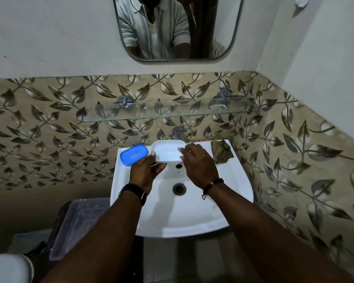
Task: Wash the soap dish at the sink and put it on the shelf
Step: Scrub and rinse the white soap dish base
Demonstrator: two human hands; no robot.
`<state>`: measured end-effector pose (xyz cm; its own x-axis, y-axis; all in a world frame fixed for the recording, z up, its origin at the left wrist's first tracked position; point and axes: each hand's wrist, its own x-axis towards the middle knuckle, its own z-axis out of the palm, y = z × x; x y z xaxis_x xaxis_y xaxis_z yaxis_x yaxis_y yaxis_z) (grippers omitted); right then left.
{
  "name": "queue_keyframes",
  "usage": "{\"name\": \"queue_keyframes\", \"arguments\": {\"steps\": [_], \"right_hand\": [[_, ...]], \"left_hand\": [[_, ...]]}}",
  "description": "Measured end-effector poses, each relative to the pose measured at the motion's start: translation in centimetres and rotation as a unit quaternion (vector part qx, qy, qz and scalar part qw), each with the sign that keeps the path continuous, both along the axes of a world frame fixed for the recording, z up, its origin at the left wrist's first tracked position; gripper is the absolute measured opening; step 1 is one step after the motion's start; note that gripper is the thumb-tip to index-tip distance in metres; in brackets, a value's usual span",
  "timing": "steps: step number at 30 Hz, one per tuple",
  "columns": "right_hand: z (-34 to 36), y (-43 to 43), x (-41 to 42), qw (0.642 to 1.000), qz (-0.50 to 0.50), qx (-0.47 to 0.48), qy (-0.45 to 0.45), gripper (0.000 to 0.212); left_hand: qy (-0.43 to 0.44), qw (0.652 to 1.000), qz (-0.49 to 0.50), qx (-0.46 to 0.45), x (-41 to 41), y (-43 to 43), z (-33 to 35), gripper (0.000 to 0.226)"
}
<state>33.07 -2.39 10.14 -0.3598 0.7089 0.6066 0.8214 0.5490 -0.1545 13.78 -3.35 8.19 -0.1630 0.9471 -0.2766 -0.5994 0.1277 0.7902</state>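
Both hands grasping white soap dish (168,151) over sink (233,186), L hand (146,170) underneath, R hand (198,162) at rim

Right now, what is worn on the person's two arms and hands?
Both forearms are bare, with no sleeves showing. The left hand has a black wristwatch with a dark band. The right hand has a dark beaded bracelet with a small dangling charm.
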Motion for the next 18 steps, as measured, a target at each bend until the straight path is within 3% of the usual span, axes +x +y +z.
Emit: {"name": "queue_keyframes", "arguments": {"steps": [3,6,10,18], "right_hand": [[0.0,2.1,1.9,0.997,-0.061,0.004,0.052,0.025],[-0.3,4.6,4.6,0.99,-0.131,-0.027,0.042,0.022],[-1.7,7.9,8.1,0.971,-0.216,-0.105,0.001,0.019],[-6.3,13.1,11.6,0.913,-0.245,-0.306,-0.109,0.047]], "left_hand": [[-0.012,1.0,0.016,-0.007,0.0,0.2,-0.7,0.028],[-0.021,0.999,0.022,-0.01,0.5,0.2,-1.4,0.016],[-0.015,0.999,0.024,-0.022,1.5,0.2,-2.7,0.027],[-0.011,0.999,0.024,-0.023,3.1,-0.4,-5.1,0.028]]}}
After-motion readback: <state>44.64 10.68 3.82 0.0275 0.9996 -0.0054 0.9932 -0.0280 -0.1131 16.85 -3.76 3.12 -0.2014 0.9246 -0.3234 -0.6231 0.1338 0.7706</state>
